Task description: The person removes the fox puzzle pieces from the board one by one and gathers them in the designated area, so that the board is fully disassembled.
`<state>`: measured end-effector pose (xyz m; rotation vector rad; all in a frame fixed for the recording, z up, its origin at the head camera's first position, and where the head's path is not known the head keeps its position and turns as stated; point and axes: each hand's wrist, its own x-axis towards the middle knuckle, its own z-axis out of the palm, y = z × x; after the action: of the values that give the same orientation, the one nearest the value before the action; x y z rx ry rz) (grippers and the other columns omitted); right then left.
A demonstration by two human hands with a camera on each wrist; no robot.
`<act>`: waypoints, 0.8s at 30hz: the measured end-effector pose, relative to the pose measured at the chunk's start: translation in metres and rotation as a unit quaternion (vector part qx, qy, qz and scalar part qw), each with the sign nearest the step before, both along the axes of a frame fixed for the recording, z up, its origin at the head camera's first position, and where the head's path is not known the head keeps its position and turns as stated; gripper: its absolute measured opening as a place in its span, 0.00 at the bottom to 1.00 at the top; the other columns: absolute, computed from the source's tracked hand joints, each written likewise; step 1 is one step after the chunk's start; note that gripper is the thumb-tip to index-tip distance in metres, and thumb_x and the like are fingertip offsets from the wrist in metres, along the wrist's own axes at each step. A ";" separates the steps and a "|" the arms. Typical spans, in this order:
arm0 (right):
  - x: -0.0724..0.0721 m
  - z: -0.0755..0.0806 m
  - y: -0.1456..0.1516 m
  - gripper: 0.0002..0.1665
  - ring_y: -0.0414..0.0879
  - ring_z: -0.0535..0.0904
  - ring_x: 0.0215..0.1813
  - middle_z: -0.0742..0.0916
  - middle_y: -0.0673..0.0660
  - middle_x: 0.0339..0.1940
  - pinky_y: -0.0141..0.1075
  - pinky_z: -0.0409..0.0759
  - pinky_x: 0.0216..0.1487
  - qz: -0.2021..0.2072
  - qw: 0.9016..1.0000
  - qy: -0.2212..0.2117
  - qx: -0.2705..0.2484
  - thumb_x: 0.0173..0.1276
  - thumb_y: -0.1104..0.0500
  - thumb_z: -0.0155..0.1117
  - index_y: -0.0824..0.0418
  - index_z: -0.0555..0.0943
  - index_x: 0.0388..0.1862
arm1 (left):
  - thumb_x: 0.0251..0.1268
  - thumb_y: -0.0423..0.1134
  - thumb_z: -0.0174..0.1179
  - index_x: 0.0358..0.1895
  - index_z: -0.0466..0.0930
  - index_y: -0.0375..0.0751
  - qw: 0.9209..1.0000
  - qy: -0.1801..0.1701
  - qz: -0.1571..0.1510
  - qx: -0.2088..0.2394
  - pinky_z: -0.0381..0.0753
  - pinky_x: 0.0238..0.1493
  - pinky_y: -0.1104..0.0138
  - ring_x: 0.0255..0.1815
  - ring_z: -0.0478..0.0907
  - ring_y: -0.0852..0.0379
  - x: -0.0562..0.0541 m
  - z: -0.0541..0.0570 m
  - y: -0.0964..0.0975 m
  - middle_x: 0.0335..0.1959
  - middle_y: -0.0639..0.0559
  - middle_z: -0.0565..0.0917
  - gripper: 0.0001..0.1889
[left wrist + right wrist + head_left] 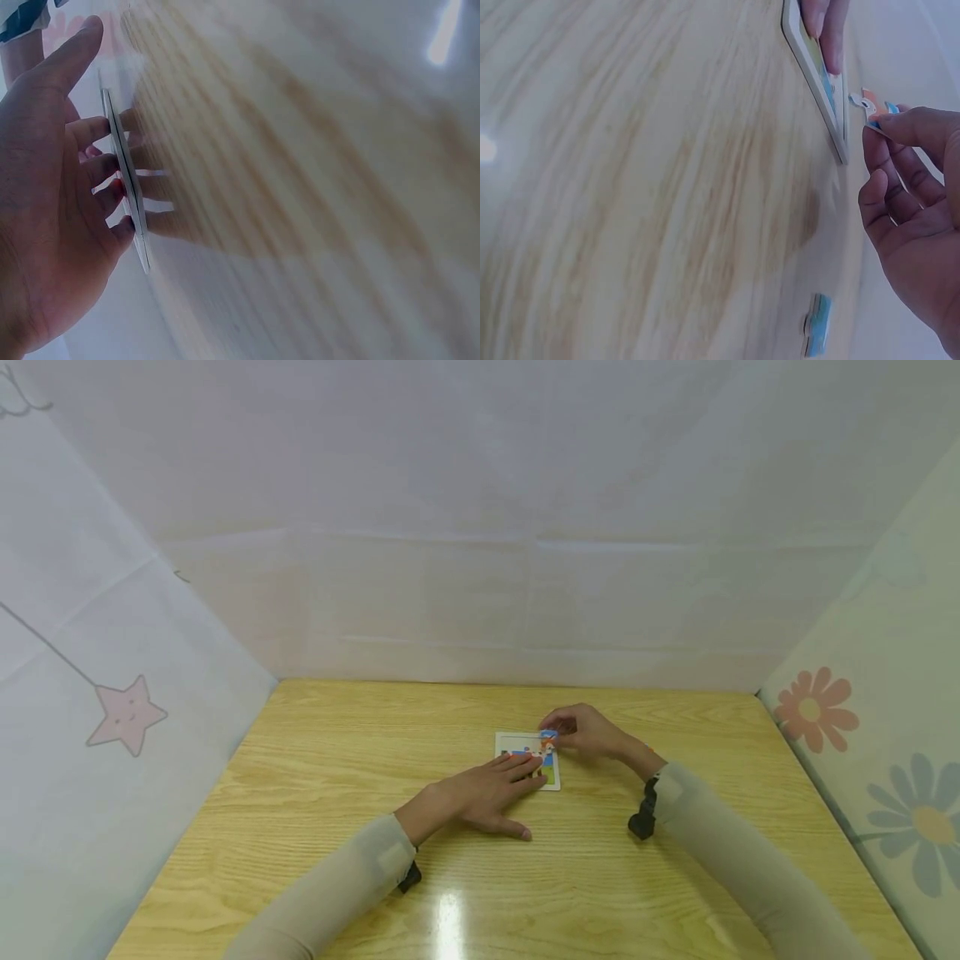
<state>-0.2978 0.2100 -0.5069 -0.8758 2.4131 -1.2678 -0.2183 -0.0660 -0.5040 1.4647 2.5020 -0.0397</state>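
Observation:
A small square jigsaw puzzle (553, 783) with a white border lies on the table, its coloured picture partly hidden by fingers. My left hand (487, 793) rests on it with fingers spread and fairly straight, the thumb out to the side over the wood. In the left wrist view the fingertips of my left hand (52, 180) touch the thin puzzle board (129, 176). At the puzzle's far right corner, my right hand (588, 731) pinches a puzzle piece (874, 106) coloured orange, white and blue between thumb and finger. In the right wrist view this piece is above the board.
Another puzzle piece (818, 325), blue-green, lies on the table near my right wrist. The wooden table (337, 760) meets a pale cloth backdrop (420, 602) behind, with printed cloth walls at both sides.

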 end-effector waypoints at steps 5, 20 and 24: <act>-0.002 0.001 0.010 0.19 0.53 0.87 0.54 0.89 0.61 0.58 0.38 0.86 0.51 -0.001 1.000 0.001 -0.004 0.75 0.66 0.70 0.68 0.84 0.63 | 0.75 0.76 0.45 0.88 0.47 0.49 1.000 0.004 -0.001 -0.001 0.45 0.87 0.54 0.89 0.40 0.47 0.001 0.000 0.000 0.89 0.45 0.43 0.50; 0.000 0.008 0.041 0.19 0.57 0.86 0.59 0.88 0.65 0.59 0.41 0.85 0.58 -0.010 1.000 -0.025 -0.006 0.76 0.66 0.67 0.69 0.83 0.64 | 0.74 0.76 0.47 0.88 0.46 0.50 1.000 -0.008 0.005 0.006 0.44 0.87 0.53 0.89 0.39 0.47 0.002 0.001 -0.001 0.90 0.46 0.42 0.51; 0.001 0.008 0.052 0.20 0.58 0.86 0.60 0.88 0.66 0.59 0.35 0.85 0.56 -0.018 0.999 -0.031 -0.004 0.76 0.66 0.67 0.70 0.82 0.64 | 0.74 0.76 0.48 0.89 0.46 0.50 1.000 -0.010 0.007 0.007 0.44 0.87 0.53 0.89 0.38 0.48 0.002 0.000 -0.001 0.90 0.46 0.42 0.51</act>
<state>-0.2971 0.2617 -0.4987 -0.7868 2.3869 -1.2979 -0.2162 -0.0665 -0.5036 1.4466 2.5008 -0.0054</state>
